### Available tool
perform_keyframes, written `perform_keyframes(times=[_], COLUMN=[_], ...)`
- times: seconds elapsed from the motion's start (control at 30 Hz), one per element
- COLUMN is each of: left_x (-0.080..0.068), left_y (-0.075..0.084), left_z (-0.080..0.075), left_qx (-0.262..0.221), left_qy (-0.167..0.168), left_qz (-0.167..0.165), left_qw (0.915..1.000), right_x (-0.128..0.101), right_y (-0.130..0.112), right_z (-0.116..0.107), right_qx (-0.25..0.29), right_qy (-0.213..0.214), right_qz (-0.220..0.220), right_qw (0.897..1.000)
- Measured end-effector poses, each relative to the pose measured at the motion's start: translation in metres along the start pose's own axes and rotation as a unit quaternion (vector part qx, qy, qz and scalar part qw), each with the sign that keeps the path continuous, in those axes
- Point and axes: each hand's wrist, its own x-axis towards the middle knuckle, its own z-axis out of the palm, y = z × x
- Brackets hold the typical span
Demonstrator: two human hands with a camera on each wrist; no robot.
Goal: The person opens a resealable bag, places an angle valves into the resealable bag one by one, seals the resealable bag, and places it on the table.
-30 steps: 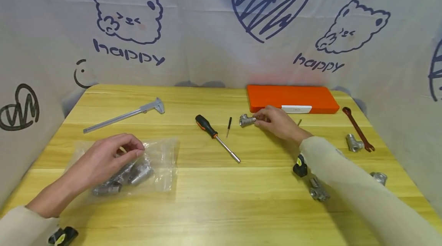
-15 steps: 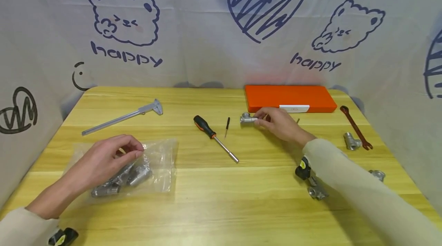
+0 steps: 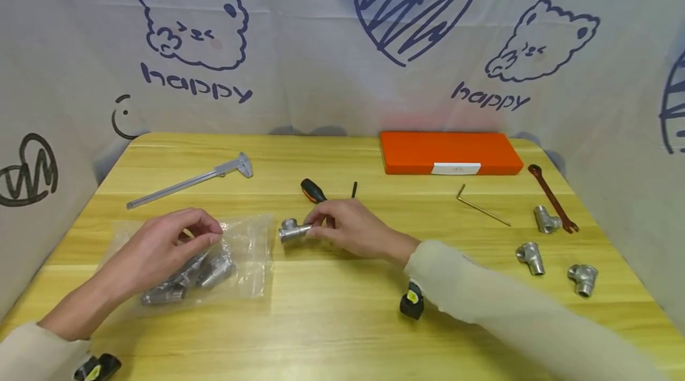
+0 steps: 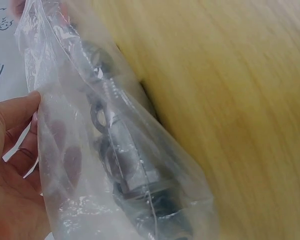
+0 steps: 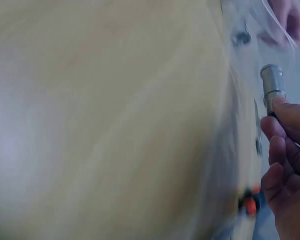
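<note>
My right hand (image 3: 342,227) pinches a grey metal tee fitting (image 3: 291,230) just above the wooden table (image 3: 342,321), right beside the open edge of a clear plastic bag (image 3: 251,250). In the right wrist view the tee fitting (image 5: 271,86) sticks up from my fingertips (image 5: 285,117). My left hand (image 3: 176,238) pinches the top of the bag, which holds several more metal fittings (image 3: 187,280). The left wrist view shows the bag (image 4: 90,150) with dark fittings (image 4: 135,175) inside and my fingers (image 4: 20,125) behind the film.
An orange-handled screwdriver (image 3: 313,191) lies partly behind my right hand. A caliper (image 3: 187,180) lies at back left, an orange case (image 3: 449,153) at back right. A hex key (image 3: 481,207), a red wrench (image 3: 553,198) and three loose tee fittings (image 3: 531,257) lie on the right.
My right hand has carried the tee fitting from beside the orange case leftward and nearer, to the bag's edge. The hex key and fittings on the right are now uncovered. The left hand stayed put.
</note>
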Motion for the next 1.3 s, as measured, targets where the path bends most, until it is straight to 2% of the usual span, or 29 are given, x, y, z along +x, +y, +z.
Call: perform_keyframes(times=[0.17,0.3,0.43,0.6,0.73,0.9,1.03,1.13,1.3], left_x=[0.001,0.001,0.0,0.0,0.0,-0.004,-0.005,-0.005,-0.003], left_y=[0.001,0.002,0.002,0.002,0.004,0.001,0.001,0.001,0.003], left_z=[0.0,-0.001,-0.002,-0.003,-0.005,-0.007,-0.007,-0.007,-0.006], left_qx=[-0.003,-0.004,-0.003,0.002,0.009,0.006,0.008,0.01,0.014], left_qy=[-0.003,0.003,0.01,0.007,0.004,0.0,-0.002,-0.001,-0.001], left_qz=[-0.007,0.002,0.014,0.009,-0.001,-0.009,-0.013,-0.015,-0.014], left_qw=[1.0,1.0,0.9998,0.9999,1.0,0.9999,0.9999,0.9998,0.9998], right_x=[0.021,0.036,0.046,0.051,0.036,-0.002,-0.054,-0.097,-0.159], right_y=[-0.028,-0.045,-0.057,-0.067,-0.057,-0.021,0.02,0.047,0.085], right_z=[0.04,0.063,0.079,0.086,0.061,0.002,-0.049,-0.077,-0.112], right_qx=[0.022,0.002,-0.019,-0.009,0.021,0.027,0.021,0.004,0.006], right_qy=[-0.013,-0.013,0.002,-0.005,-0.019,-0.027,-0.011,-0.002,-0.036], right_qz=[-0.015,-0.015,0.005,-0.003,-0.004,-0.006,0.028,0.062,0.088], right_qw=[1.0,1.0,1.0,1.0,1.0,0.999,0.999,0.998,0.995])
